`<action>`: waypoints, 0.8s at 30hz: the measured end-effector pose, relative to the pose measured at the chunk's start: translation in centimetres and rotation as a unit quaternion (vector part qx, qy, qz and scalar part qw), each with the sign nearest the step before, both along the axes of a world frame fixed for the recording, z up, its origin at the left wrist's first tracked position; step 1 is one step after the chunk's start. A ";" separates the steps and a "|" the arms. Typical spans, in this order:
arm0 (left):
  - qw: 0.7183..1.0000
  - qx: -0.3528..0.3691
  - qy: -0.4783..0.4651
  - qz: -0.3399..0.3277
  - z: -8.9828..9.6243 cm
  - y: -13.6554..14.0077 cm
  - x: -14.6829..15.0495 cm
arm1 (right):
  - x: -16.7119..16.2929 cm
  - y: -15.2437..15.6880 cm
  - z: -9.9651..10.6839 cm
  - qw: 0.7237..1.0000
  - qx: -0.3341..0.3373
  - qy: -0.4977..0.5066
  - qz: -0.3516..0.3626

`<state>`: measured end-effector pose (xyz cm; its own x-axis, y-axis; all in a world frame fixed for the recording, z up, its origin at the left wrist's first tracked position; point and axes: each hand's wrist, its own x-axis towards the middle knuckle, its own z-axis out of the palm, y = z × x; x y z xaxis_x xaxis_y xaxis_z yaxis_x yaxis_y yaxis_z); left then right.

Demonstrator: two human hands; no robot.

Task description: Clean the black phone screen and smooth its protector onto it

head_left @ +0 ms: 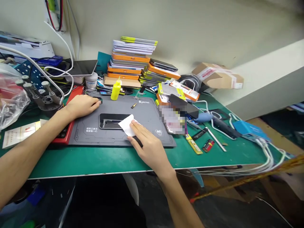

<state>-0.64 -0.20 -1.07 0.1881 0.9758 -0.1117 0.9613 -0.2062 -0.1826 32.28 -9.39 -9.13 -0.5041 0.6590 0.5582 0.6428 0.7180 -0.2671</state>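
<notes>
A smartphone with a dark, glossy face lies flat on the grey work mat. My right hand presses a white wipe down over the phone's right part, fingers closed together on it. The covered end of the phone is hidden by the wipe and the hand. My left hand rests at the mat's upper left, with its fingers curled. A small dark round object shows at those fingertips; its kind is unclear. The yellow bottle stands upright to the right of that hand.
Behind the mat rise stacked flat boxes. A small glass bottle with a black cap stands at the mat's back edge. Loose tools and a yellow-handled cutter lie to the right, near a blue hub with white cables. A red device borders the left.
</notes>
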 end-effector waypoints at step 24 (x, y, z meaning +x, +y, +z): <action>0.971 0.157 -0.139 0.113 1.3 -0.7 -0.3 | 0.9 12.0 3.4 0.987 -0.017 -0.113 0.114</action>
